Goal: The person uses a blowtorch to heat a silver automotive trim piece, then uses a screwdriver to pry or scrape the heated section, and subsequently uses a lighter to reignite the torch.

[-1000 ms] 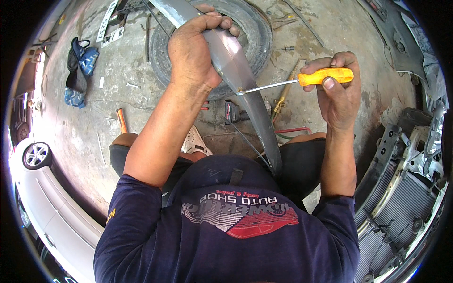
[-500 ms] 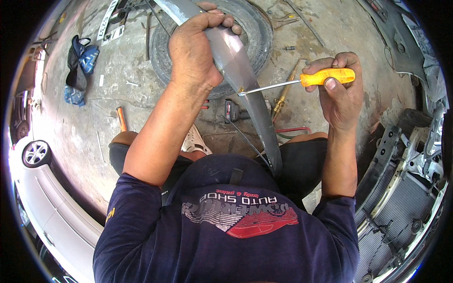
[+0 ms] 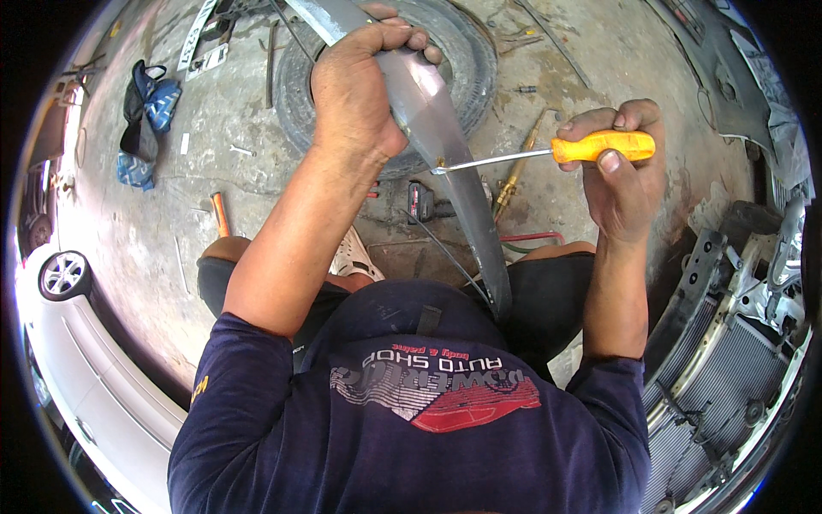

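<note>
My left hand (image 3: 355, 98) grips the upper part of a long grey tapered panel (image 3: 467, 214), fingers curled over its edge; the panel slants down across the tyre (image 3: 295, 120) to between my legs. My right hand (image 3: 618, 184) is closed round the yellow handle of a screwdriver (image 3: 604, 147). The screwdriver's steel shaft reaches left to the panel, its tip at a small rusty-looking spot near the middle. A thin dark rod (image 3: 437, 244) runs beside the panel's lower part.
Beyond my legs lie a cordless power tool (image 3: 419, 201), a brass torch (image 3: 514, 180) and an orange-handled hammer (image 3: 220, 214). A blue-black bag (image 3: 145, 128) and several tools lie on the concrete. A silver car (image 3: 103, 368) is at left, exposed radiator and car parts (image 3: 711, 394) at right.
My right hand and the screwdriver handle have moved slightly right and down, the tip staying on the panel. My left hand has shifted slightly rightward, still gripping.
</note>
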A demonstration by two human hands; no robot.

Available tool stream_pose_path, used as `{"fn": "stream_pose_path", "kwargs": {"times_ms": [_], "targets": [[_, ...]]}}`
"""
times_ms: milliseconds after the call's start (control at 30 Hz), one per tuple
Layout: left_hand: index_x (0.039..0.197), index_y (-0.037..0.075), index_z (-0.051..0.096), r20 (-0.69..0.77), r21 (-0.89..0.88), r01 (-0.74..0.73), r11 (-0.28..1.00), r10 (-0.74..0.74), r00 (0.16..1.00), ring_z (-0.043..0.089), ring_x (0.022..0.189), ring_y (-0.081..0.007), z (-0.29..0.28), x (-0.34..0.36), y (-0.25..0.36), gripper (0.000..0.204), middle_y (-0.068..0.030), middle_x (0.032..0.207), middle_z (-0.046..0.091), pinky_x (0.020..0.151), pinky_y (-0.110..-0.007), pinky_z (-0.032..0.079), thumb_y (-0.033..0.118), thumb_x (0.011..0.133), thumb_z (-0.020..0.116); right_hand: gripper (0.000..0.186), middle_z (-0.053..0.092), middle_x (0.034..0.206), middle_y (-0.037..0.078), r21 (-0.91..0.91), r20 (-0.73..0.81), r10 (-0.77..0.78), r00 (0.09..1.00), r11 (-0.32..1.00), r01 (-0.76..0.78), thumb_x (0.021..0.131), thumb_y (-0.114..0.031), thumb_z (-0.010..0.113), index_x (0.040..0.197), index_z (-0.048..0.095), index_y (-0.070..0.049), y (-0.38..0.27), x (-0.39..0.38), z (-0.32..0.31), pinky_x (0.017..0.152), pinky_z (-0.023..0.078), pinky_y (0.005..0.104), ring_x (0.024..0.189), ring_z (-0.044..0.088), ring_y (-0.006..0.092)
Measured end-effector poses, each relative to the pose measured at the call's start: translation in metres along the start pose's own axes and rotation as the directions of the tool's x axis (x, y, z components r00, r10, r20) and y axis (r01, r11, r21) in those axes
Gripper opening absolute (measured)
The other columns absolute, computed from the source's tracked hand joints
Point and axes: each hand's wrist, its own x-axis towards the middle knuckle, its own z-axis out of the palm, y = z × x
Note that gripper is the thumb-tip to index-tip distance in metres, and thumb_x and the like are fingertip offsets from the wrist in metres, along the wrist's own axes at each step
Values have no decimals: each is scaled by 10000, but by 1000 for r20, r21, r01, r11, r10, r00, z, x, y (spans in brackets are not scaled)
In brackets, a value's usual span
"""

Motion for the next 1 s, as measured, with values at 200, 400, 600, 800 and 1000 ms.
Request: {"fn": "stream_pose_path", "kwargs": {"times_ms": [200,400,600,800,1000], "targets": [[1066,44,531,3,-24,8,1000,-8,1000,627,813,-253,-2,1,0,151,-126,858,607,772,-400,586,-26,933,544,367,725,1019,278,-229,9,-85,996,970,85,961,-154,702,1155,396,-97,-37,-3,22,793,608,360,921,739,300],[1095,41,521,-70,-87,-11,996,5,998,601,755,-247,5,0,-2,256,-114,810,577,732,-415,575,-60,862,560,394,730,1013,284,-284,91,-117,989,949,139,935,-82,717,1141,381,-76,-47,1,35,855,610,385,927,746,314],[1098,43,512,-104,-142,-1,990,-13,995,579,718,-235,9,1,-2,300,-102,783,559,705,-416,560,-80,828,551,388,737,1011,273,-326,90,-95,991,938,119,937,-59,710,1141,380,-63,-48,2,41,872,608,393,947,749,312],[1094,45,510,-121,-148,-2,989,-16,993,568,715,-229,11,0,-1,296,-96,783,548,694,-409,550,-78,827,538,375,736,1012,272,-351,98,-84,992,930,114,934,-37,696,1135,380,-53,-50,6,43,870,609,388,948,748,307],[1089,44,507,-118,-148,-7,989,-11,993,566,713,-227,11,1,-2,295,-94,782,546,682,-407,551,-81,823,532,362,742,994,260,-399,94,-89,992,909,119,933,-45,695,1124,388,-52,-51,7,45,859,610,373,931,753,289]]}}
